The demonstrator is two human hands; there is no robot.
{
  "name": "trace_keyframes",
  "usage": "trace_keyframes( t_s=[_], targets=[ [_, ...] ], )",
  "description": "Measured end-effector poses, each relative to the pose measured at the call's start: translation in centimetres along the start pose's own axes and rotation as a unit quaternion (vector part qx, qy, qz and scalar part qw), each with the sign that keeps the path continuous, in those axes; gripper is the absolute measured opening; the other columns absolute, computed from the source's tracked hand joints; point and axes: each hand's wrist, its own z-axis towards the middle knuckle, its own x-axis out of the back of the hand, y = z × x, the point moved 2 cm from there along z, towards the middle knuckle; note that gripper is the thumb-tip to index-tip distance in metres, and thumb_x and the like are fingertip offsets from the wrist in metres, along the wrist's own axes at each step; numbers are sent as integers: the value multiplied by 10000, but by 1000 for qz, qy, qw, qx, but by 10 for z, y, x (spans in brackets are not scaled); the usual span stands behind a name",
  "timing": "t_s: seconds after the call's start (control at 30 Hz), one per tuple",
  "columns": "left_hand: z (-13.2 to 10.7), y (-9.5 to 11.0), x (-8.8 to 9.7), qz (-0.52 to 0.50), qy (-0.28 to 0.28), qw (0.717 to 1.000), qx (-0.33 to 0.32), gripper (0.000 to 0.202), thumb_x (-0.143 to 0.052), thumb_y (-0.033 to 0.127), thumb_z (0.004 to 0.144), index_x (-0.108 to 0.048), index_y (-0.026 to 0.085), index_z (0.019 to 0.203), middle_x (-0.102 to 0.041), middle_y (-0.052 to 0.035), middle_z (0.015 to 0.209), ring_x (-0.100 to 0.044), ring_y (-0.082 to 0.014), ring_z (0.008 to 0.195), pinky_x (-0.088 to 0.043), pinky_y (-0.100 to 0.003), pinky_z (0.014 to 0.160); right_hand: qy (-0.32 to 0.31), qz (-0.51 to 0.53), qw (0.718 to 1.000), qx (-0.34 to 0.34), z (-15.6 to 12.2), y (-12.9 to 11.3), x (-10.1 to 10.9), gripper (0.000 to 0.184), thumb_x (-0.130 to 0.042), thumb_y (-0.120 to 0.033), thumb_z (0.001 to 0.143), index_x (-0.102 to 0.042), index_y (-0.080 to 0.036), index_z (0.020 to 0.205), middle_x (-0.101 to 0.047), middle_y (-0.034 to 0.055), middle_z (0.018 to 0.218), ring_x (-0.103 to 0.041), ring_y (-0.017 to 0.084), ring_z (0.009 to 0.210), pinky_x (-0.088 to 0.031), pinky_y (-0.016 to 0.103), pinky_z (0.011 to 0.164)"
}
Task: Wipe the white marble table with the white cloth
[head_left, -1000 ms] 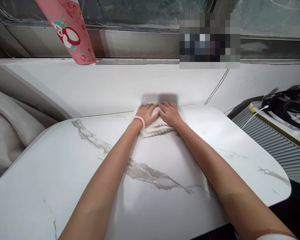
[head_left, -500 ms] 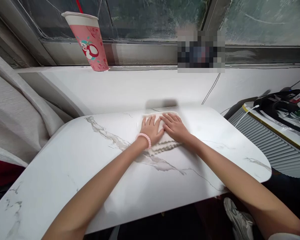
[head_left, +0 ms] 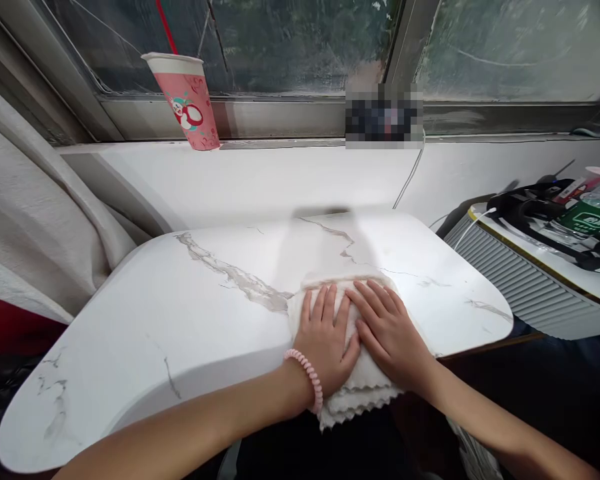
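Observation:
A folded white cloth (head_left: 363, 383) with a scalloped edge lies on the white marble-patterned table (head_left: 220, 320), its near end hanging past the front edge. My left hand (head_left: 325, 337) presses flat on the cloth's left part, fingers stretched out; a pink coiled band (head_left: 307, 375) circles that wrist. On the cloth's right part rests my right hand (head_left: 393, 333), also flat with fingers extended. The two thumbs come close together in the middle. Both palms are hidden against the cloth.
A pink paper cup (head_left: 193, 110) with a red straw stands on the window ledge. Beside it is a blurred dark object (head_left: 384, 123) with a cable. At right, a ribbed white cabinet (head_left: 525, 280) carries a green-labelled bottle (head_left: 587, 217). A curtain (head_left: 45, 200) hangs at left.
Both hands and the cloth beneath them have moved from near the table's back edge toward me, to the front edge. The camera view has shifted slightly.

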Motion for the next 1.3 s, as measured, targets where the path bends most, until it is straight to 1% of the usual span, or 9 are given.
trace_keyframes(
  t_s=[0.13,0.3,0.47,0.67,0.77,0.93,1.0,1.13,1.3],
  targets=[
    [-17,-7,8,-2,2,1000,-2,592,-370,412,956,-422,83,1445,-365,-190,1535,-289,-336,1439,-227,-561,1173,-2,-10,1000,-9,-1,-22,-1,509,-332,-298,962,-439,-201,1450,-441,105,1497,-318,306,1413,-280,559,1143],
    [-35,-26,19,1,0,1000,-9,589,-340,403,959,-433,76,1441,-394,-178,1522,-294,-314,1440,-211,-537,1184,-29,-36,999,4,9,-48,-10,537,-370,-305,940,-463,-116,1434,-430,176,1491,-316,371,1398,-256,603,1135],
    [-39,-52,22,29,14,999,-1,577,-322,368,963,-425,59,1439,-383,-206,1521,-299,-316,1439,-216,-534,1178,-57,-22,998,33,31,-57,-18,534,-322,-321,971,-446,-111,1445,-427,165,1495,-310,355,1399,-232,584,1148],
    [-4,-102,18,48,-48,998,16,586,-325,350,954,-381,60,1461,-319,-240,1543,-258,-346,1451,-184,-578,1167,-71,-5,997,-11,86,-49,-39,532,-263,-352,1005,-400,-127,1468,-427,124,1498,-304,316,1399,-198,529,1163],
    [23,-128,22,55,-91,993,59,590,-321,368,959,-343,109,1489,-278,-208,1571,-204,-355,1466,-154,-593,1165,-58,5,998,-22,118,-45,-54,515,-289,-343,1001,-412,-125,1452,-451,115,1477,-327,307,1376,-202,509,1156],
    [69,-163,28,33,-198,968,149,564,-312,356,952,-332,190,1491,-275,-142,1587,-216,-344,1465,-205,-565,1153,-23,26,999,-35,165,-38,-75,442,-322,-341,1002,-500,-158,1363,-507,110,1418,-374,301,1320,-217,500,1128],
    [81,-173,26,30,-177,969,168,535,-289,327,955,-365,191,1467,-287,-128,1585,-221,-316,1468,-190,-543,1165,-17,34,998,-42,182,-34,-81,420,-315,-339,1007,-521,-173,1333,-523,108,1401,-382,295,1310,-216,501,1122],
    [92,-189,15,51,-70,979,186,517,-276,340,964,-399,193,1444,-363,-121,1548,-274,-286,1451,-169,-513,1183,-28,52,998,-21,211,-24,-90,394,-324,-326,1009,-523,-189,1320,-535,100,1392,-392,270,1307,-227,480,1117],
    [102,-205,7,54,-49,982,174,510,-302,366,957,-439,198,1418,-411,-132,1512,-320,-283,1424,-179,-509,1182,-29,59,998,-25,232,-15,-97,387,-326,-309,1006,-516,-200,1326,-533,84,1403,-397,245,1322,-230,450,1128]
  ],
)
